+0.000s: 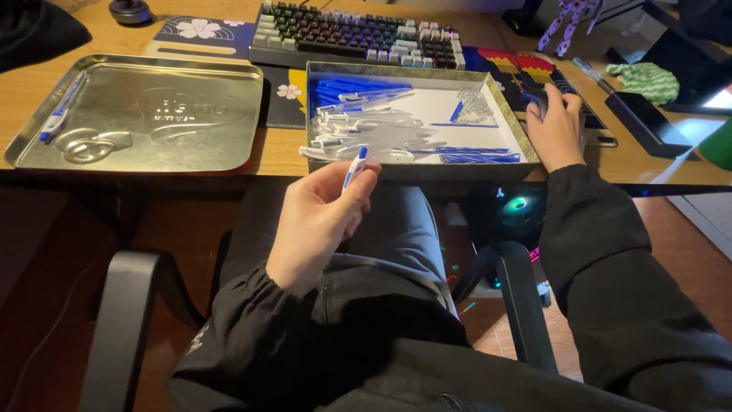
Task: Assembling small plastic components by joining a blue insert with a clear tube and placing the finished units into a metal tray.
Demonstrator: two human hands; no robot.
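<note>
Left hand [316,225] pinches a blue-white pen [354,167] in closed fingers below the tray [415,70]; right hand [557,126] rests on what appears a mouse, fingers spread.

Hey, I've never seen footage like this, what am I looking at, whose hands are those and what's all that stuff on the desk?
This is one picture from a camera worn on a seated person's head, looking down at their own hands. The left hand holds a blue and white pen part above the lap. The right hand rests on the desk beside a metal box filled with blue and clear pen pieces. To the left lies a metal tray with one finished pen. A keyboard sits behind.
</note>
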